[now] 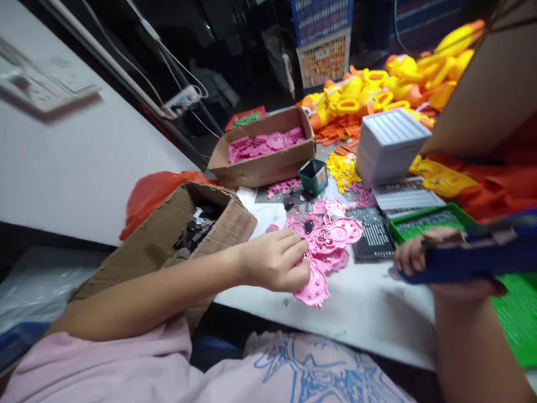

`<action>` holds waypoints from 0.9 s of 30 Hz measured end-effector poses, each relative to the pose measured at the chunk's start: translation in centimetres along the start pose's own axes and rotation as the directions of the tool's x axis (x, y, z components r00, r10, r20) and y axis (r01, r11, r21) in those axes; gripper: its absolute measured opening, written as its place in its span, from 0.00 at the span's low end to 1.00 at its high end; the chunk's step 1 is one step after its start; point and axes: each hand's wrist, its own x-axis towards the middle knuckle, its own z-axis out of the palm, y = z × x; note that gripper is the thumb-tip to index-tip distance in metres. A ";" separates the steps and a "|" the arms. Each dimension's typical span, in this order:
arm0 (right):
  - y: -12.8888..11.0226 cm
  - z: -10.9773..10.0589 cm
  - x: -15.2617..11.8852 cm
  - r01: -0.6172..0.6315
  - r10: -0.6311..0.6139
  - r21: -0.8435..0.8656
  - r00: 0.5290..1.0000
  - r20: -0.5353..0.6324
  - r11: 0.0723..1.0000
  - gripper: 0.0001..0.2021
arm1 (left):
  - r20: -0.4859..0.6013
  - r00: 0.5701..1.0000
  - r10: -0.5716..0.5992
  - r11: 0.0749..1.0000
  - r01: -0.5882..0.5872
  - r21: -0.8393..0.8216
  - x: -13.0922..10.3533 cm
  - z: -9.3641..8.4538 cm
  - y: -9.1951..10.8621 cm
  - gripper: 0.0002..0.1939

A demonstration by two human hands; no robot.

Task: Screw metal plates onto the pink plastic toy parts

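Fingers curled, my left hand (pixel 279 261) is at the pink plastic pieces (pixel 335 235) on the white work surface (pixel 364 296); its fingertips touch or grip one of them. The lower pink piece (pixel 314 285) sticks out beyond the fingers. My right hand (pixel 440 263) is wrapped round a long dark blue tool (pixel 482 257), blurred, held above the surface at the right. Just left of this tool lies a black ribbed tray (pixel 371 232) with small dark parts.
Cardboard boxes hold dark scraps (pixel 195 229) and pink parts (pixel 268 143). Around them are a dark green cup (pixel 314 177), a white paper stack (pixel 390 145), a green tray (pixel 432 221), yellow toys (pixel 356 92) and a blue crate (pixel 322 19). A power strip (pixel 183 101) hangs at the left.
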 end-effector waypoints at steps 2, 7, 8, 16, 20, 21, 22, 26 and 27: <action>-0.4 -0.3 -0.2 0.030 -0.030 -0.004 0.997 0.065 1.000 0.25 | -0.028 1.000 0.001 0.995 -0.004 -0.102 0.1 1.0 3.0 0.09; -0.9 -0.7 0.2 0.010 -0.010 0.004 0.998 0.065 1.000 0.25 | -0.059 0.998 0.003 0.968 -0.017 -0.250 0.4 3.6 8.6 0.09; -0.8 -0.7 0.3 0.012 -0.013 0.006 0.998 0.057 1.000 0.25 | -0.068 0.998 0.010 0.967 -0.027 -0.252 0.6 4.2 9.3 0.09; -0.9 -0.8 0.1 0.003 -0.003 -0.001 0.996 0.089 1.000 0.27 | -0.136 0.991 0.002 0.993 -0.019 -0.121 3.5 7.1 10.8 0.09; -1.3 -0.8 0.3 0.007 -0.006 -0.008 0.995 0.098 1.000 0.26 | -0.109 0.994 -0.012 0.996 0.002 -0.091 4.5 7.5 11.1 0.06; -1.3 -0.8 0.3 0.010 -0.009 -0.009 0.996 0.094 1.000 0.26 | -0.102 0.995 -0.010 0.996 0.001 -0.093 4.6 7.5 11.3 0.06; -1.3 -0.8 0.4 0.009 -0.008 -0.009 0.996 0.089 1.000 0.26 | -0.097 0.995 -0.009 0.995 -0.001 -0.096 4.6 7.6 11.5 0.05; -1.3 -0.6 0.3 0.008 -0.007 -0.008 0.998 0.055 1.000 0.26 | -0.067 0.997 -0.026 0.993 0.019 -0.114 4.6 7.8 12.2 0.04; -1.3 -0.6 0.2 0.012 -0.012 -0.007 0.999 0.050 1.000 0.26 | -0.056 0.998 -0.037 0.993 0.030 -0.117 4.6 7.8 12.4 0.04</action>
